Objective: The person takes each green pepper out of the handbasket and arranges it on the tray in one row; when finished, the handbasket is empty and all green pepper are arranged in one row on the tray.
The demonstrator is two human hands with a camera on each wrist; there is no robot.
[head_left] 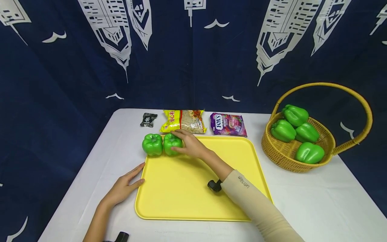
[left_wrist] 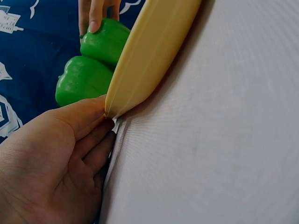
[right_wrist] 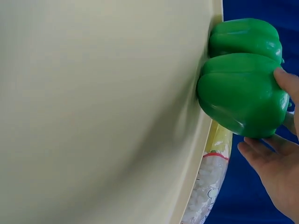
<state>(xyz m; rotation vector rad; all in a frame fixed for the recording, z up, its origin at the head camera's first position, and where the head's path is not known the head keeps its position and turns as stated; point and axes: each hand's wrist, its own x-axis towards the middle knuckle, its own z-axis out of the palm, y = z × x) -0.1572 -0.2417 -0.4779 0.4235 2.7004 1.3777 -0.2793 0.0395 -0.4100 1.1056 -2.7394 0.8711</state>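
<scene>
A dark blue curtain (head_left: 193, 67) printed with white towers and birds hangs behind your white-covered table (head_left: 311, 201). Before you on the table lies a yellow tray (head_left: 181, 191), the held pepper at its far-left corner. Beyond the tray's right side stands a wicker basket (head_left: 279, 159) with a tall arched handle; four loose peppers (head_left: 294, 115) lie inside it.

Your right arm, in a beige sleeve (head_left: 257, 201), reaches across the tray. Your left hand (head_left: 124, 186) meets the tray's left edge, its fingers extended and the thumb set apart from them. Your right hand (head_left: 191, 144) pinches the held pepper (head_left: 171, 144), green and glossy, between thumb and fingers.

Past the tray's far edge lies a yellow-ended bag (head_left: 188, 121) with a clear window showing pale contents, and to its right a purple FOX'S pouch (head_left: 228, 124) whose label reads "Berries". Just left of the held pepper, a second pepper (head_left: 152, 145) sits over the same tray corner. Smallest of all, a black packet (head_left: 148, 119) lies to the left of the yellow-ended bag.
</scene>
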